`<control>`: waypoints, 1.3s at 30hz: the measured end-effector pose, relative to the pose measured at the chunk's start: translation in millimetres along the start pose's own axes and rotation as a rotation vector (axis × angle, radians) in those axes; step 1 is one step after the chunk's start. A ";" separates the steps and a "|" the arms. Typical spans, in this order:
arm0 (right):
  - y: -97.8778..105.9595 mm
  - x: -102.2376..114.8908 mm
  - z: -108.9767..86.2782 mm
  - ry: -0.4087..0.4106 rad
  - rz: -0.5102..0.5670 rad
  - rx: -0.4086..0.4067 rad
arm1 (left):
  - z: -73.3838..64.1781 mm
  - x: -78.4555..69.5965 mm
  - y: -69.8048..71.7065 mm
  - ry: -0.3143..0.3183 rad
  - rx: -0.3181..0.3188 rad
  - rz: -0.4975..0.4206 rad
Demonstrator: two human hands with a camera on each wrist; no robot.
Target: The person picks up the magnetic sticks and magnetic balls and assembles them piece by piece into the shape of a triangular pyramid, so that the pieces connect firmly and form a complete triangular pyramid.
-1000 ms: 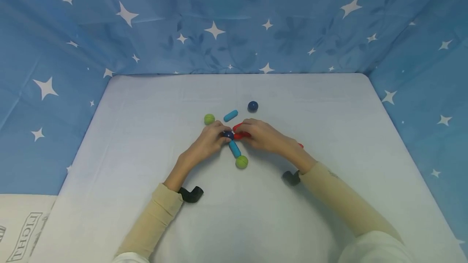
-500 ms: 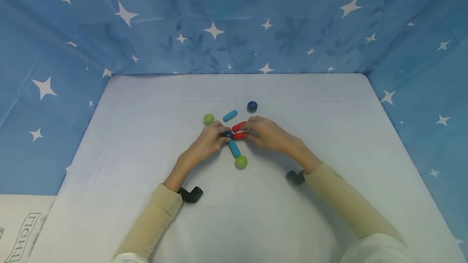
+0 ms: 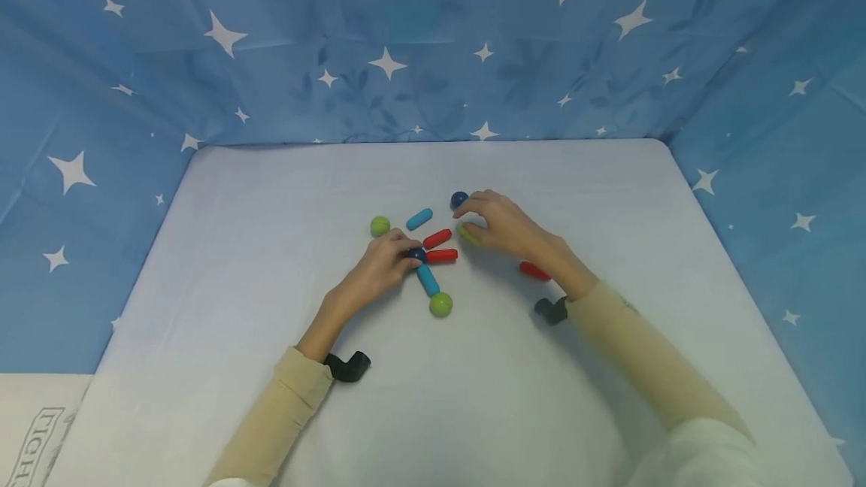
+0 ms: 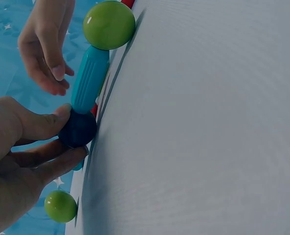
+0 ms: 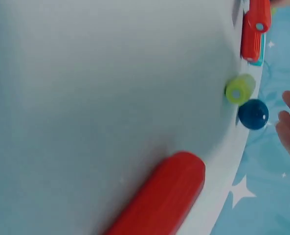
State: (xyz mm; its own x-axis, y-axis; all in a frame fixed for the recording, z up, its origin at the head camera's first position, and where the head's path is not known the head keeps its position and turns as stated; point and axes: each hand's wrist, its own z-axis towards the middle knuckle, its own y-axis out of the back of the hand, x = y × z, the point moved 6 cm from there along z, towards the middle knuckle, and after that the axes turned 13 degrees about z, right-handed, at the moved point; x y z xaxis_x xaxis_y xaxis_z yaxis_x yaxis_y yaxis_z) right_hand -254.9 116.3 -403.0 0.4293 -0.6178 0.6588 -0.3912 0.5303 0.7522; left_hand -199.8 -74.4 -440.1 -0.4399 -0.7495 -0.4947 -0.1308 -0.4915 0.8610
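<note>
My left hand (image 3: 377, 267) pinches a dark blue ball (image 4: 78, 129) between thumb and fingers. A light blue stick (image 4: 90, 81) joins that ball to a green ball (image 4: 109, 25). From the ball's right side a red stick (image 3: 443, 255) points out, its end touching or nearly touching the ball. Just behind lies a second red stick (image 3: 437, 239). My right hand (image 3: 507, 228) hovers with loosely bent fingers over a short yellow-green stick (image 5: 238, 91). Beside that stick sits another dark blue ball (image 5: 253, 114); the right wrist view shows the fingers apart from both.
A loose light blue stick (image 3: 419, 219) and a green ball (image 3: 380, 226) lie behind my left hand. One more red stick (image 3: 534, 270) rests below my right forearm. The white table (image 3: 271, 194) ends at a blue starry curtain (image 3: 419, 36).
My right hand has let go of the red sticks and moved back and right, near the far dark blue ball. The yellow-green stick has come into view. My left hand keeps its hold.
</note>
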 end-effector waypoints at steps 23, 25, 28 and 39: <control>1.8 -27.1 39.5 0.024 0.008 0.012 | 0.5 0.0 0.6 -0.010 -0.016 -0.002; 0.3 -29.8 41.3 0.012 0.017 0.017 | 0.3 -0.7 0.8 -0.017 -0.022 0.000; -0.9 -33.2 43.1 -0.016 0.030 0.016 | 0.3 -1.3 1.0 -0.020 -0.029 0.000; 0.9 -38.7 38.7 -0.059 0.055 -0.020 | -0.2 0.3 -0.2 0.003 -0.015 0.004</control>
State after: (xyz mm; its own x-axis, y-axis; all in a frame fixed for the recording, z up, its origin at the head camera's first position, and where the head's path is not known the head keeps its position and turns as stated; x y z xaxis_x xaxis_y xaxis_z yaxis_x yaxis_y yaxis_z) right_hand -303.4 118.2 -428.4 0.3588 -0.6202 0.6976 -0.3965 0.5753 0.7154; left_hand -199.8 -74.6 -440.4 -0.4376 -0.7527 -0.4919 -0.1154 -0.4955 0.8609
